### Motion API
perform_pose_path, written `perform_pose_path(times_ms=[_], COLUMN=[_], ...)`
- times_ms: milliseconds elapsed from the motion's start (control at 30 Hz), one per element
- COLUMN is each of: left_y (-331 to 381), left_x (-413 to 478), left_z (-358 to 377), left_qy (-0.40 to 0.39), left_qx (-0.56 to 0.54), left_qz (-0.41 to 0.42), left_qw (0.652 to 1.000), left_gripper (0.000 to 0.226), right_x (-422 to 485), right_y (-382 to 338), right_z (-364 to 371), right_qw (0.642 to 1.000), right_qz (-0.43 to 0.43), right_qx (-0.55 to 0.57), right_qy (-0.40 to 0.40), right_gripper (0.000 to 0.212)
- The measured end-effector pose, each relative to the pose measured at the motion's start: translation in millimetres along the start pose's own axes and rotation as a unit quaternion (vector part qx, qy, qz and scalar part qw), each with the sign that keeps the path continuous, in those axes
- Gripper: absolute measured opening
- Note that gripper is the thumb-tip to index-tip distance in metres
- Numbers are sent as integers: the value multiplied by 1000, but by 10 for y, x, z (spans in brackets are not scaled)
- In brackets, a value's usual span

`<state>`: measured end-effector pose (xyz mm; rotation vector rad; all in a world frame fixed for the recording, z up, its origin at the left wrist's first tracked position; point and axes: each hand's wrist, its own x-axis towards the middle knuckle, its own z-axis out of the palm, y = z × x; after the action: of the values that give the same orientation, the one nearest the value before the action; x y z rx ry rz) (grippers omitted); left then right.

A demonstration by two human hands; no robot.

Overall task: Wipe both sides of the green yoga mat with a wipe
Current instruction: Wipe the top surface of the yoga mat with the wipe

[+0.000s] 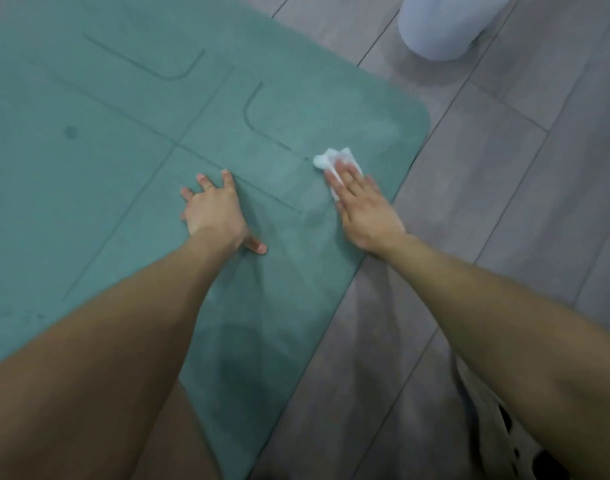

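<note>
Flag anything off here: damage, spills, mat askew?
Nothing clearly wrong. The green yoga mat lies flat on the floor, no tears, visible corner flat. One small dark round spot sits up-left of the left hand; stain or print, cannot tell.

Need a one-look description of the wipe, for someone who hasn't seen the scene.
Find the green yoga mat on the grey plank floor, then its rounded far-right corner. Just nearer, by the mat's right edge, the right hand presses flat on the wipe: the only crumpled white thing on the mat.
</note>
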<state>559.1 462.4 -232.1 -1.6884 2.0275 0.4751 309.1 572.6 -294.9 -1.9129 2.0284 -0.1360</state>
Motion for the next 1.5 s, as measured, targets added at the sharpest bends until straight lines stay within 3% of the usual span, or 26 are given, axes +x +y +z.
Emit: perform_pose_path(times_ms=[67,167,300,400,467,600,667,767,833,933,1100,1200,1333,1500], left_y=[-7,-58,-104,-65,20,315,463,645,703,721,750,712,683,627], left_x=[-46,-44,-68,-191,-324,-567,-646,-704,-714,-660,-634,-624,-574,-622], left_z=[-1,36,65,94,140,222,253,367,458,444,438,450,459,500], left_qy=[-3,1,17,27,46,54,28,-6,-5,7,10,15,18,7], left_qx=[-5,-12,-1,14,14,-1,-24,-53,-53,-53,-62,-64,-69,-74], left_qz=[-4,-12,-12,-17,-24,-36,-51,-92,-108,-113,-127,-128,-128,-136], left_qw=[1000,1000,1000,999,999,998,998,994,993,992,990,990,989,988], left_gripper=[180,178,173,153,129,86,99,138,148,150,151,151,151,148], right_x=[175,311,451,619,750,1011,1146,1268,1322,1418,1500,1564,1547,1540], right_y=[219,395,642,552,432,310,338,546,807,1103,1214,1245,1295,1275], right_z=[-75,-73,-105,-126,-189,-652,-886,-1067,-1081,-1086,-1346,-1484,-1414,-1408], right_qw=[999,999,987,982,986,999,998,997,995,991,983,982,978,978], right_qz=[42,-3,-79,-62,-27,20,37,49,62,114,96,62,51,72], right_qx=[1,2,7,7,9,-25,-38,-44,-63,-73,-114,-149,-144,-116], right_qy=[12,32,141,179,162,27,-15,36,45,-17,-103,-95,-143,-158], right_gripper=[61,59,52,45,36,21,35,52,57,69,44,62,50,67])
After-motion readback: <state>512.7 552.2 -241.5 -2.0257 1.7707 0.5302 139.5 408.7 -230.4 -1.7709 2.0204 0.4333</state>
